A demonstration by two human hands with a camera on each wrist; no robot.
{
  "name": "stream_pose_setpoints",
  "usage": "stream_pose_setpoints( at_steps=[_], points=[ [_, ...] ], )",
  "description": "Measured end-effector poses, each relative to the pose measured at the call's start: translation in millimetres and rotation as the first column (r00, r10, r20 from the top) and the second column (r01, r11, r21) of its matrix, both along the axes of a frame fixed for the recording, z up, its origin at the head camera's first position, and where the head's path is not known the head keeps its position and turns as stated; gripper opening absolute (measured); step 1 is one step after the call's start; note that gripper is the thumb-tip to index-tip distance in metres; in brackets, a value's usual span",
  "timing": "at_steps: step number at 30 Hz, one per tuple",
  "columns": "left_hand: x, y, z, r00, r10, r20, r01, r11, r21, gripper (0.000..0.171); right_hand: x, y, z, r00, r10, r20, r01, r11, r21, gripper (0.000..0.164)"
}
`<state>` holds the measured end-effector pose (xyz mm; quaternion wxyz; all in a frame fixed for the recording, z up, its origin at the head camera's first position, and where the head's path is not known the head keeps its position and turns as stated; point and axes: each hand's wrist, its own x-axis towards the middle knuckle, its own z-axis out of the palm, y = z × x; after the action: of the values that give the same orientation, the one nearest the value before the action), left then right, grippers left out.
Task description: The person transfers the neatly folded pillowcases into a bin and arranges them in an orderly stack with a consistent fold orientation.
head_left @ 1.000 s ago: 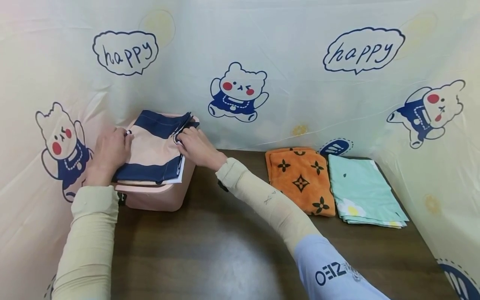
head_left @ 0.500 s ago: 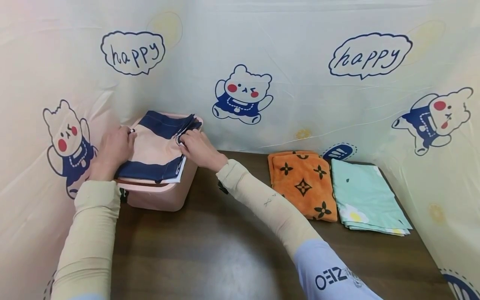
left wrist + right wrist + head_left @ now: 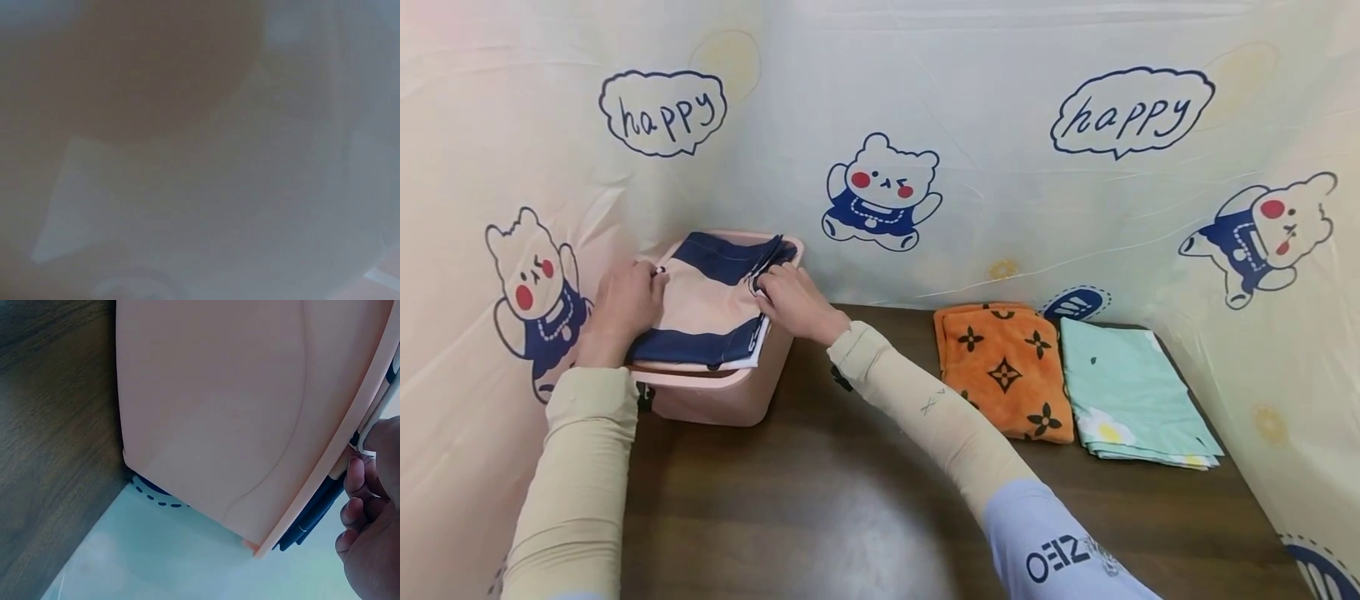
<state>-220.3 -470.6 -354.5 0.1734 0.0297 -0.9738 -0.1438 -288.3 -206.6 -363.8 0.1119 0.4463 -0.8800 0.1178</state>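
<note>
A folded cloth (image 3: 707,292) in peach with navy bands lies across the top of a pink plastic bin (image 3: 722,400) in the head view. My left hand (image 3: 625,307) grips the cloth's left edge with bent fingers. At the opposite edge, my right hand (image 3: 799,302) pinches the cloth between thumb and fingers. In the right wrist view the curled fingers of the right hand (image 3: 369,512) hold the cloth beside the bin's rim, and navy folds (image 3: 312,512) stick out past it. The left wrist view is dim and blurred. What the bin holds beneath the cloth is hidden.
An orange folded cloth (image 3: 1003,375) with dark motifs and a mint-green folded cloth (image 3: 1135,392) lie side by side on the brown table (image 3: 820,500), right of the bin. A pale printed sheet (image 3: 1000,208) hangs behind and on both sides, close against the bin.
The cloth's back edge has sunk slightly against the bin's rim. Both hands keep their hold at the same edges. The head view has shifted a little.
</note>
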Motion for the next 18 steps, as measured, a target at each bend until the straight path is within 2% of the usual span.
stream_pose_setpoints(
  at_steps=[8, 18],
  points=[
    [-1.7, -1.0, -1.9, 1.0, -0.015, -0.026, 0.015, 1.0, -0.015, 0.034, -4.7, -4.1, -3.4, 1.0, -0.005, -0.016, 0.005, 1.0, 0.001, 0.026],
    [-0.3, -3.0, -2.2, 1.0, 0.003, -0.023, -0.002, 1.0, 0.016, 0.036, -4.7, -12.7, -6.8, 0.999, -0.015, -0.044, 0.015, 1.0, -0.004, 0.026]
  ],
)
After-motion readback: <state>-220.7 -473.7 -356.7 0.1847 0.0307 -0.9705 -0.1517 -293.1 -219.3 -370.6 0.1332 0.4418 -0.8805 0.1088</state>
